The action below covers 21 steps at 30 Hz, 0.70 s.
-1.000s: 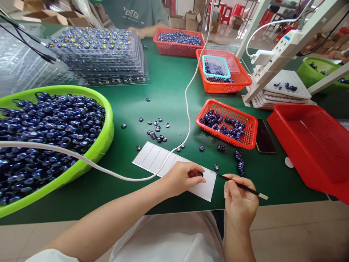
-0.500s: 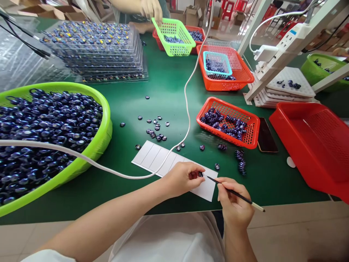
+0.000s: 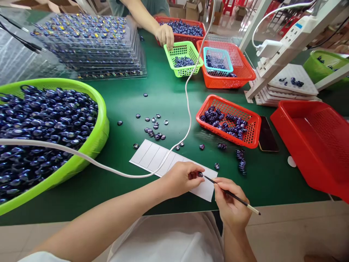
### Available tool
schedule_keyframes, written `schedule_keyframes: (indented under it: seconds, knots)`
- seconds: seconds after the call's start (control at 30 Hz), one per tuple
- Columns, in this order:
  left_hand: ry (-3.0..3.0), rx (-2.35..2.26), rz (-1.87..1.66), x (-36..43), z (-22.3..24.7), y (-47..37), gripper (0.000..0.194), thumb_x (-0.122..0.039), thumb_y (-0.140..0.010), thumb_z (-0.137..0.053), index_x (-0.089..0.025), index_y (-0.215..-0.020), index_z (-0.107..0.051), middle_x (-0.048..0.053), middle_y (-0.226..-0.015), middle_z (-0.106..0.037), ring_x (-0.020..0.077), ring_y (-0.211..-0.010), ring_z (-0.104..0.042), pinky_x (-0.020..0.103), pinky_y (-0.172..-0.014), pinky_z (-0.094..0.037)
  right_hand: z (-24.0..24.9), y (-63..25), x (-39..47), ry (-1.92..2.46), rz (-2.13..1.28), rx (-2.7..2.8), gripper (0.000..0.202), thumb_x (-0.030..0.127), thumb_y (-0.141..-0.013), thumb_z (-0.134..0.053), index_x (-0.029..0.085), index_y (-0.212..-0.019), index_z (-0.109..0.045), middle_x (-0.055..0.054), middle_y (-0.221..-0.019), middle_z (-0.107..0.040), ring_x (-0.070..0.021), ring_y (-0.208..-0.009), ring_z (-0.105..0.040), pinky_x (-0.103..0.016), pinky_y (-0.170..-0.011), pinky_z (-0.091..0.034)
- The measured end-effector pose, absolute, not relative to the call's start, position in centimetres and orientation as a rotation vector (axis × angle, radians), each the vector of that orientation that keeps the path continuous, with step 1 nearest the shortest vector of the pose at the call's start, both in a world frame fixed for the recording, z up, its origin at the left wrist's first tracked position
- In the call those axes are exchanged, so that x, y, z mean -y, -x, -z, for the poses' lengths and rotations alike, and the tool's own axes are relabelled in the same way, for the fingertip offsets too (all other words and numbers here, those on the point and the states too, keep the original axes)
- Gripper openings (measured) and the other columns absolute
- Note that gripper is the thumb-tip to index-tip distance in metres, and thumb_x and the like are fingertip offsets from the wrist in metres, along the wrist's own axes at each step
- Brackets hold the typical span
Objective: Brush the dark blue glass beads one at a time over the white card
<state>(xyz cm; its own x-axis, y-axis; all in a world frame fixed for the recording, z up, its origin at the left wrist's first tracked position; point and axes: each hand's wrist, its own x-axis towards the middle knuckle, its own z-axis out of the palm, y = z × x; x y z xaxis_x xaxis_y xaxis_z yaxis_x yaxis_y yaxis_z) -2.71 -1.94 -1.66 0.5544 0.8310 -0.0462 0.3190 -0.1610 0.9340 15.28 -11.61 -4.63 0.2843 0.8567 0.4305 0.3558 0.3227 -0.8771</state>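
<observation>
Head view. Green worktop (image 3: 163, 91), seen from its near edge.

Item: one small dark piece (image 3: 200, 174), pinched between thumb and forefinger of the left hand (image 3: 178, 178), nearly closed, above the white strip (image 3: 148, 156) near the near edge. One thin black tool (image 3: 240, 200), pale towards its rear end, gripped pencil-fashion by the closed right hand (image 3: 233, 205); its tip is held at the piece, contact too small to confirm.

Containers:
- Large green basket (image 3: 105, 120), left edge: heaped with glossy dark blue looped pieces (image 3: 46, 123).
- Orange basket (image 3: 253, 136), right of the worktop's middle: partly filled with dark clusters; a phone (image 3: 268, 134) is set just beside it.
- Small green basket (image 3: 188, 71), towards the far edge: dark pieces in the bottom; its rim is grasped by the curled fingers of a co-worker's hand (image 3: 165, 35).
- Red basket (image 3: 191, 38), far edge: dark pieces spread throughout.
- Second orange basket (image 3: 226, 83), towards the far right corner: a turquoise basket (image 3: 218, 72) with dark pieces is nested inside.
- Clear trays (image 3: 117, 54), far left corner: stacked, dark pieces set in rows.
- Red bin (image 3: 300, 153), right edge.

Loose: dark pieces (image 3: 155, 133) scattered mid-worktop, beyond the strip.
</observation>
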Motion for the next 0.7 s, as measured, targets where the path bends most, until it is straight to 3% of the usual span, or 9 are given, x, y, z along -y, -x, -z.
schedule_keyframes:
  seconds: [0.33,0.7]
  knots:
    - [-1.74,-0.944,-0.627,1.94,1.72,2.72,0.022,-0.02,-0.08,-0.072,-0.012,-0.1,-0.078,0.005,-0.075,-0.074,0.013,-0.063,-0.065,0.021,-0.062,-0.052,4.61,-15.31,11.65,1.252,-0.502,1.335,0.035,-0.003,-0.082,-0.068,0.023,-0.105,-0.067,-0.005,-0.101,-0.075,-0.0195,-0.094,-0.074,-0.032,-0.078,-0.062]
    - [-1.736,-0.951,-0.62,1.88,1.48,2.71,0.018,-0.019,-0.08,-0.071,-0.012,-0.095,-0.078,0.003,-0.072,-0.073,0.0128,-0.061,-0.064,0.021,-0.059,-0.051,4.26,-15.32,11.68,1.268,-0.475,1.428,0.035,-0.003,-0.081,-0.067,0.023,-0.104,-0.067,-0.006,-0.102,-0.074,-0.0196,-0.092,-0.074,-0.03,-0.071,-0.062]
